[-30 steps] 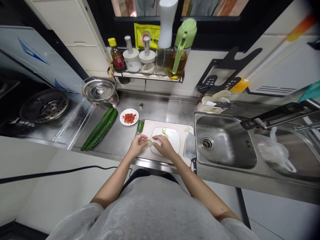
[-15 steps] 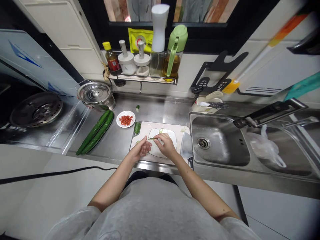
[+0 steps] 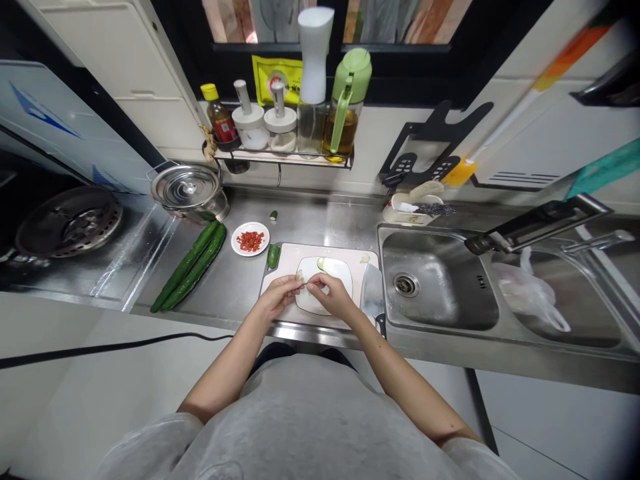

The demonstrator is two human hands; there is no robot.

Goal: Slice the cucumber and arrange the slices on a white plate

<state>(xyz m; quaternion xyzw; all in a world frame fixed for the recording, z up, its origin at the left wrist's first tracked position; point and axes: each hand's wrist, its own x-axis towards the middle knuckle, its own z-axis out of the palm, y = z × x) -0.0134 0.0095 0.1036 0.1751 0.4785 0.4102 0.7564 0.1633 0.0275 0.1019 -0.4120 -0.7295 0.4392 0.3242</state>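
Note:
Over a white plate (image 3: pixel 341 272) on the pale cutting board (image 3: pixel 300 251), my two hands meet at a thin cucumber slice (image 3: pixel 301 279). My left hand (image 3: pixel 280 297) pinches the slice from the left, and my right hand (image 3: pixel 331 295) has its fingertips closed at the slice's right edge. The fingers partly cover it. Another cucumber slice (image 3: pixel 321 264) rests near the plate's far rim. A cut cucumber chunk (image 3: pixel 273 257) lies at the board's left corner. At the right side of the board is a kitchen knife (image 3: pixel 371 291), its black handle toward me.
Left of the board are whole cucumbers (image 3: pixel 193 270) and a small plate (image 3: pixel 234 248) of chopped red pieces. A lidded steel pot (image 3: pixel 189 190) stands behind them. The sink (image 3: pixel 440 293) borders the board's right. A condiment rack (image 3: pixel 285 157) hangs at the back.
My left hand, loosely open before, has moved up and closed its fingers on the cucumber slice. My right hand has shifted slightly down, and the slice has turned between them.

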